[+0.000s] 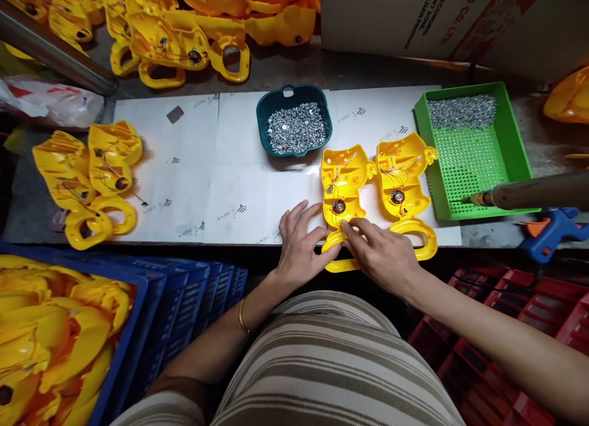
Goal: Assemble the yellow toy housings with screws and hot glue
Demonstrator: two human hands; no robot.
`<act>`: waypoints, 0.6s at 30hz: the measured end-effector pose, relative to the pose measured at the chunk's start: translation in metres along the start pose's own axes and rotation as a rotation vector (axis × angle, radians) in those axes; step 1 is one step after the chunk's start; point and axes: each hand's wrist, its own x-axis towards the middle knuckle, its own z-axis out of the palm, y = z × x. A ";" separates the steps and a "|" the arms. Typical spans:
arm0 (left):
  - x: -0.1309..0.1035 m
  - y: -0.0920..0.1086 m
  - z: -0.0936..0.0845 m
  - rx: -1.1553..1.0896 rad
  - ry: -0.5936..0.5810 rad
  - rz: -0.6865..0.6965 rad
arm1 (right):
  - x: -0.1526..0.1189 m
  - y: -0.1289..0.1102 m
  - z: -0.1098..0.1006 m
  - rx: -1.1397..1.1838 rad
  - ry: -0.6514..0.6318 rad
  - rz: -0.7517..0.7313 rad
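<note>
Partly behind right hand [389,255], yellow handle [341,266].

Yellow shell [352,191], green basket [473,162], brown-striped shirt [340,358]

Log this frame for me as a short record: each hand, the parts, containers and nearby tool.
Left hand: at the handle loop of a yellow shell half; grip unclear
Right hand: fingertips on that shell's handle end
Shell interior: wires, round speaker
Beside it, right: second wired shell half
Dark teal basin: screws inside
Green perforated tray: screws at its far end
Tool, right: blue glue gun
</note>
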 end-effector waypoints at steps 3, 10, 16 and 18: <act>-0.002 0.001 0.001 0.007 0.010 0.018 | -0.007 -0.008 0.007 -0.033 -0.077 -0.029; 0.013 -0.004 -0.016 0.094 -0.023 0.017 | -0.003 0.010 -0.001 0.120 0.095 -0.007; 0.068 -0.005 -0.035 0.260 0.091 -0.049 | 0.030 0.034 -0.016 0.241 0.278 0.207; 0.081 -0.004 -0.035 0.296 0.011 -0.014 | 0.044 0.036 -0.015 0.267 0.200 0.263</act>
